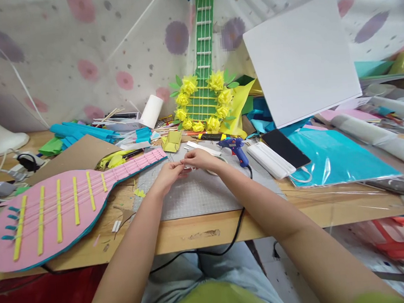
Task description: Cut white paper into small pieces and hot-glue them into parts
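My left hand and my right hand meet over the grey cutting mat, fingertips pinched together. Something small and whitish shows between them, too small to name. Just behind my right hand lies a white strip, and a ring-shaped roll, partly hidden by my right wrist, rests on the mat. A blue glue gun is right of my hands, its black cable running off the table's front edge. The neck of a pink paper instrument with yellow bars ends just left of my left hand.
A green paper guitar with yellow flowers stands at the back. On the right are a white power bank, a black phone, blue sheets and a large white board. Brown cardboard lies left.
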`<state>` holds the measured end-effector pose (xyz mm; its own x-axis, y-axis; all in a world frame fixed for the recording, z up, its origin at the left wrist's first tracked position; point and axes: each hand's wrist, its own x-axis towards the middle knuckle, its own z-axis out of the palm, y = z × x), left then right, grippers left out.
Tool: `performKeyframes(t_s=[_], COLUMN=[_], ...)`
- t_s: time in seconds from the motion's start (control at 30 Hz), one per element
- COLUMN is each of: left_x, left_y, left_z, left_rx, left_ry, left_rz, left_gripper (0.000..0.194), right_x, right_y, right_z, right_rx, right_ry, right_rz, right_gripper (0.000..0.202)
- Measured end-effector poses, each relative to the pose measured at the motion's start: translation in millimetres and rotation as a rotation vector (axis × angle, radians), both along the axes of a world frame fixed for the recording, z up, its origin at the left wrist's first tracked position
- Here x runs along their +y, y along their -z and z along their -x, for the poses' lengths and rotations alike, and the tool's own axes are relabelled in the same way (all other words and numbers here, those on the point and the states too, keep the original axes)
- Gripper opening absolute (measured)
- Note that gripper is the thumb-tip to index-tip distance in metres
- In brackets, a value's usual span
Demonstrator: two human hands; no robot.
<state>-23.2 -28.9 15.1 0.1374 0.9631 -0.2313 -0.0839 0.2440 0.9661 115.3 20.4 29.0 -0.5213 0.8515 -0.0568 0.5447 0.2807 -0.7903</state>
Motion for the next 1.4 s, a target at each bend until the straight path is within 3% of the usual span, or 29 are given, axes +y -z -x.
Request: performKeyframes(t_s=[0.47,0.6,0.8,0.97,1.17,1.4], left_x=[1.3,3.1,0.9,-2.3,-2.6,-2.9], left_y=[-1.2,1.3,-0.5,-5.6,-5.1,-7.3], left_z=[-7.4,-7.1,-3.5,0.1,7.5,7.8], left_rx=[0.055,0.060,-0.049,-0.207,-0.409,-0.479], left_ry=[-0.118,-0.168,-0.249,-0.144,-0.002,-0.102], left_rz=[0.030,0.018,0.038,0.084,0.195,0.231], left_gripper=[0.018,0.018,0.011,0.016,0.029,0.017], right_x=[5.1,5.0,4.5,2.1,-1.3,-4.7], right_y=[-23.2,-26.9,-14.9,-1.3,6.0,4.4], right_z=[9.7,8.2,-5.5,-15.2,-15.0,-17.3], right_rx=[-0.247,-0.282,0.093,0.386,0.481,0.505], right_ry=[-0.125,-0.091,0.059,0.060,0.018,0.060], right_rz=[-0.024,-0.019,0.049,0.128,0.170,0.174], right_gripper=[0.031,0.033,0.023,0.023,0.027,0.027])
